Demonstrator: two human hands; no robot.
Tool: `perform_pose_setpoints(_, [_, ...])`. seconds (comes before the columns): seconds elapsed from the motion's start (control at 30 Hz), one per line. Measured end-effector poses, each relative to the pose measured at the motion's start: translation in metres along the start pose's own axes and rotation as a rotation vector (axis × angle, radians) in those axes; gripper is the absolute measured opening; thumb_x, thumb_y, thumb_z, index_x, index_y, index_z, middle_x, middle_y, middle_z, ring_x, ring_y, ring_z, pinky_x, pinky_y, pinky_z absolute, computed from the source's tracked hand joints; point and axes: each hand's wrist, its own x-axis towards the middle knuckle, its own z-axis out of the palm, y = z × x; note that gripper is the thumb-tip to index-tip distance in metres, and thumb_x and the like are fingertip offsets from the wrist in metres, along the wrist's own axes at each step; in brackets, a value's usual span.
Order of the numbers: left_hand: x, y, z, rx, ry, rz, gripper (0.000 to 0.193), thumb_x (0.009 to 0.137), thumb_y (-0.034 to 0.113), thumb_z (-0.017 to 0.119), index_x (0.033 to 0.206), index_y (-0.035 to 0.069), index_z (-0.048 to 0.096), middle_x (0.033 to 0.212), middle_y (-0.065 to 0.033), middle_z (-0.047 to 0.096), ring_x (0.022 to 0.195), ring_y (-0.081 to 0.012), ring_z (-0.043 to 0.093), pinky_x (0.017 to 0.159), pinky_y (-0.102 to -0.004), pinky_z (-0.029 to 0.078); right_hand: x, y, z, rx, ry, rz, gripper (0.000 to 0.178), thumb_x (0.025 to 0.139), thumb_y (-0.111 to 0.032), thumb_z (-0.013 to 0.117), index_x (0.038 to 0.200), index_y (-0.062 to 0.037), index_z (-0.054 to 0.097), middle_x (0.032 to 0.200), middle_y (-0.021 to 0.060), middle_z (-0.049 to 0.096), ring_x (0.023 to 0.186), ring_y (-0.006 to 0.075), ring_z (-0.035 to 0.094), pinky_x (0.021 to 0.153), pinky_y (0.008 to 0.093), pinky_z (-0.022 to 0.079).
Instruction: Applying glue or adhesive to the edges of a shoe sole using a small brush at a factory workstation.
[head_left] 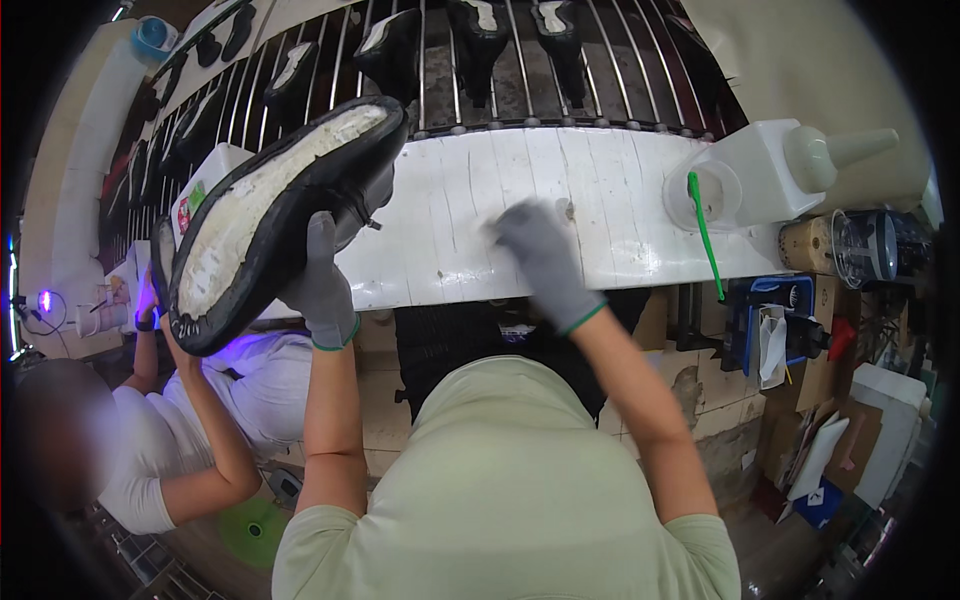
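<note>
My left hand (323, 290), in a grey glove, grips a black shoe (345, 185) at its side. The shoe is held up and tilted, its sole-less underside turned toward me, showing a rough whitish surface (265, 215) framed by black edges. My right hand (548, 262), also gloved in grey, is over the white bench (450, 190), apart from the shoe. Motion blurs its fingers, so whether they hold anything is unclear. Right of it, a clear cup (722, 190) contains a green-handled stick (705, 235) that leans out over the bench edge.
Behind the bench, a rack of metal rollers (520, 75) carries several similar black shoes (480, 45). A white bottle with a nozzle (780, 170) lies at the right, near a brown tape roll (805, 247) and a blue bin (765, 325). At the left, a co-worker (180, 440) sits close by.
</note>
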Motion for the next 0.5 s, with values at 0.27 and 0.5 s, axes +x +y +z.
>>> perform_pose_setpoints(0.27, [0.002,-0.003,0.001,-0.020,-0.054,-0.049,0.051,0.079,-0.007,0.066,0.126,-0.001,0.049,0.125,-0.0105,0.054,0.108,-0.0204,0.057,0.097,-0.0333,0.048,-0.047,-0.036,-0.007,0.004,-0.065,0.206,0.029,0.074,0.004,0.063,0.100,-0.0072,0.068,0.093,0.0110,0.060,0.089,0.0276,0.059,0.074,0.0354,0.051])
perform_pose_setpoints(0.5, [-0.008,0.010,0.020,-0.082,-0.029,-0.101,0.050,0.076,-0.008,0.069,0.123,-0.001,0.052,0.121,-0.0112,0.057,0.105,-0.0198,0.059,0.094,-0.0327,0.049,-0.074,-0.004,-0.054,-0.146,0.212,0.397,0.032,0.075,0.008,0.065,0.102,-0.0066,0.070,0.093,0.0102,0.060,0.083,0.0221,0.061,0.067,0.0298,0.051])
